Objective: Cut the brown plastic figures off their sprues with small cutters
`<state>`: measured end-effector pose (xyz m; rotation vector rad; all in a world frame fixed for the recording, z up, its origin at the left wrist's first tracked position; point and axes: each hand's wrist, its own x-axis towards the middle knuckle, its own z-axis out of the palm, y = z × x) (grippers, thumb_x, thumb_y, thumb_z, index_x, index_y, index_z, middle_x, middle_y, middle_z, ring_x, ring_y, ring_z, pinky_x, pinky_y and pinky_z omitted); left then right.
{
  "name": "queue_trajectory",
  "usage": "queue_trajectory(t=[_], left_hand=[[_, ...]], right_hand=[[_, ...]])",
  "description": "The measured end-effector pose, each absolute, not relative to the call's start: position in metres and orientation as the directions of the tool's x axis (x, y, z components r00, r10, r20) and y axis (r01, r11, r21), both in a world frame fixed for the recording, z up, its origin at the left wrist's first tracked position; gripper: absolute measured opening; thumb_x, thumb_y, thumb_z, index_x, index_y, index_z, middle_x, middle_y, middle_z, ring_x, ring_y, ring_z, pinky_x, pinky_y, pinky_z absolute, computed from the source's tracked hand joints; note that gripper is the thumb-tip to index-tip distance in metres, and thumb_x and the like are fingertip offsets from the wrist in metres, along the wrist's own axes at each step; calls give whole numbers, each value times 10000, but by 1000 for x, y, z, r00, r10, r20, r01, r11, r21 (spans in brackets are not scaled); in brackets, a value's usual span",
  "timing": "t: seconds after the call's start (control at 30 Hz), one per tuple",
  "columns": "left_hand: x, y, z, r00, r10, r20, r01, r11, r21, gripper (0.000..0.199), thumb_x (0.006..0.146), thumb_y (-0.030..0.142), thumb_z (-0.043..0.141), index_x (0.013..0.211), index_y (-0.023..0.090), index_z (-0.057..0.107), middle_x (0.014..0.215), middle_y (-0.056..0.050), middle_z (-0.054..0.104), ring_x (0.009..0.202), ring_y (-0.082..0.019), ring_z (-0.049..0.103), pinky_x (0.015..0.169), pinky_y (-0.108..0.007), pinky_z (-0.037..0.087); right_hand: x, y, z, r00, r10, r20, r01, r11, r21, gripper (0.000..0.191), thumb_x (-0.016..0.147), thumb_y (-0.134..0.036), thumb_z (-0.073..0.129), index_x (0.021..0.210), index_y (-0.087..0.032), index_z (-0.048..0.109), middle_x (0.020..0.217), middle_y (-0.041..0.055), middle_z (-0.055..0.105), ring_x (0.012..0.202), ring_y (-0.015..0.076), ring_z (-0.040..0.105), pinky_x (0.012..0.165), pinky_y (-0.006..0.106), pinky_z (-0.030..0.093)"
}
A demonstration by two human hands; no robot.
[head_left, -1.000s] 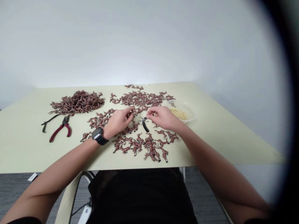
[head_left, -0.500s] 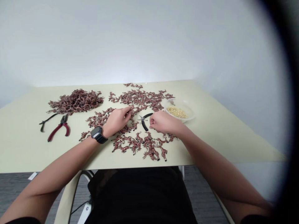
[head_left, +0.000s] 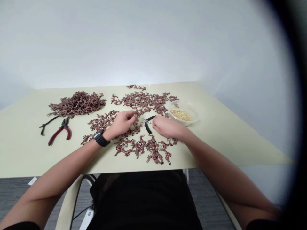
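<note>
From my remote seat I see the black-handled pliers [head_left: 148,128] between the two hands, handles spread, jaws toward the left. The right hand [head_left: 167,126] meets the upper handle with fingers curled inward and back upward; I cannot tell whether it grips. The left hand [head_left: 122,124] is palm-down, thumb and forefinger drawn near each other just left of the jaws; I cannot tell if they pinch anything. Both forearms slant inward over the worktop [head_left: 230,134], a dark watch [head_left: 101,138] on the left wrist. Brown animal figures [head_left: 155,152] lie around the hands. Beyond the right hand sits a clear bowl [head_left: 196,119] of gold-coloured bits [head_left: 181,114]; far left, red-handled pliers [head_left: 56,135] lie before a heaped pile [head_left: 79,104].
</note>
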<state>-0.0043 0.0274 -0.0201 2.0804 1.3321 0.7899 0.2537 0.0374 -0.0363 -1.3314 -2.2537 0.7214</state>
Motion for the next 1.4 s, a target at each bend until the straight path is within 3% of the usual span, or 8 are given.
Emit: queue_trajectory(t=[0.07, 0.17, 0.5, 0.63, 0.83, 1.03, 1.4], left_hand=[[-2, 26, -21, 396, 915, 78, 448, -267, 853, 369, 1035, 455, 536, 964, 146, 725, 929, -76, 776, 692, -145, 672, 686, -271, 528], [4, 22, -22, 481, 877, 2, 251, -140, 958, 359, 1019, 481, 583, 1008, 145, 710, 1059, -103, 774, 782, -144, 709, 754, -279, 571], [9, 17, -24, 492, 870, -15, 50, -11, 999, 330, 1007, 445, 630, 1071, 138, 730, 1126, -121, 760, 811, -130, 705, 775, -271, 568], [10, 16, -26, 454, 891, 1, 55, -29, 998, 335, 994, 454, 638, 1045, 138, 739, 1102, -118, 763, 798, -132, 697, 758, -269, 565], [13, 13, -20, 434, 898, 76, 176, -167, 970, 339, 1009, 449, 612, 986, 140, 748, 840, -59, 751, 728, -131, 672, 735, -255, 549], [15, 13, -23, 421, 898, 125, 216, -233, 948, 337, 1011, 453, 596, 971, 139, 712, 1010, -94, 775, 753, -143, 698, 729, -275, 564], [17, 10, -22, 416, 901, 121, 239, -236, 942, 344, 1024, 437, 585, 1054, 126, 731, 1017, -89, 775, 768, -147, 710, 707, -258, 559]], right_hand=[[250, 36, -26, -517, 854, 52, 698, 456, -552, 258, 974, -288, 612, 736, -221, 540, 814, 88, 611, 707, 219, 572, 666, 373, 395], [243, 31, -10, -519, 848, 108, 648, 473, -596, 183, 1035, -327, 505, 910, -221, 586, 996, 88, 650, 837, 224, 591, 717, 360, 417], [231, 32, -18, -421, 856, 299, 576, 507, -641, 165, 1040, -315, 505, 948, -207, 589, 1021, 70, 638, 918, 205, 579, 786, 327, 417], [226, 31, -20, -340, 897, 283, 616, 440, -654, 207, 1028, -364, 538, 933, -213, 641, 916, 47, 691, 792, 191, 584, 725, 325, 397], [221, 25, -15, -288, 935, 207, 609, 346, -714, 308, 1002, -417, 569, 826, -211, 715, 721, 24, 687, 636, 172, 560, 631, 320, 378], [223, 28, -19, -291, 939, 183, 558, 322, -765, 294, 991, -423, 572, 844, -215, 719, 745, 24, 709, 633, 170, 570, 617, 311, 388], [225, 37, -28, -298, 941, 158, 519, 298, -801, 290, 996, -429, 562, 852, -209, 684, 788, 30, 702, 653, 166, 554, 612, 304, 389]])
